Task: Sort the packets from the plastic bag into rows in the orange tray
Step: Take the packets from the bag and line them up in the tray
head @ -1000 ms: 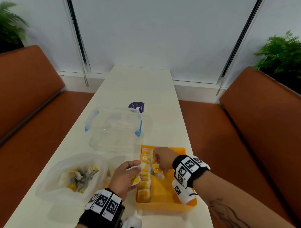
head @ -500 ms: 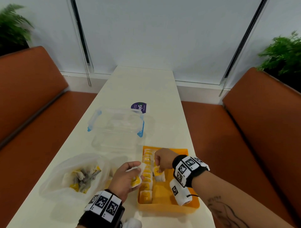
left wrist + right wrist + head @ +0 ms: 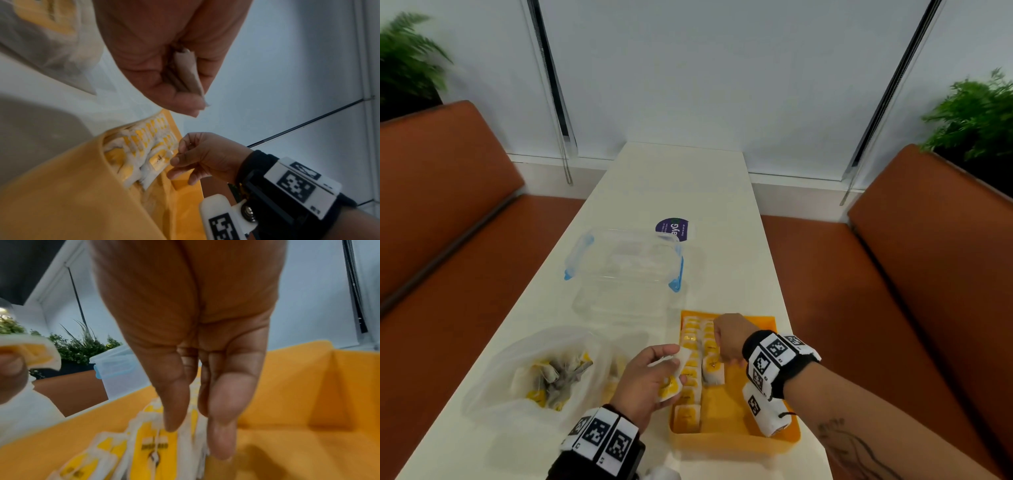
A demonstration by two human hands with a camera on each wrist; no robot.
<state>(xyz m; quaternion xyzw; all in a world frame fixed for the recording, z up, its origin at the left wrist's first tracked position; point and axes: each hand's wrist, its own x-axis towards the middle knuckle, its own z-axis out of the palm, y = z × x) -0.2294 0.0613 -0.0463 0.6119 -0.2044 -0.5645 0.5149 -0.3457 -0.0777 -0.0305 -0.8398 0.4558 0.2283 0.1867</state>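
Observation:
The orange tray (image 3: 736, 443) sits at the table's near right, with yellow-and-white packets (image 3: 690, 346) standing in rows along its left side. My right hand (image 3: 720, 358) hovers over the tray and pinches the top of one packet (image 3: 712, 371) at the near end of the second row; in the right wrist view the thumb lies on that packet (image 3: 154, 449). My left hand (image 3: 674, 368) is just left of the tray and grips a small stack of packets (image 3: 669, 390), whose edges (image 3: 190, 73) show between thumb and fingers. The plastic bag (image 3: 493, 383) lies at the left with more packets (image 3: 541, 373) inside.
A clear box with blue clips (image 3: 626, 260) stands beyond the tray and bag, and a purple round sticker (image 3: 673, 229) lies behind it. Orange benches (image 3: 928, 274) flank the narrow white table (image 3: 681, 178). The tray's right half (image 3: 753, 329) holds no packets.
My right hand has set its packet a little lower against the second row. The left hand keeps its stack in the same place. The head view has shifted slightly.

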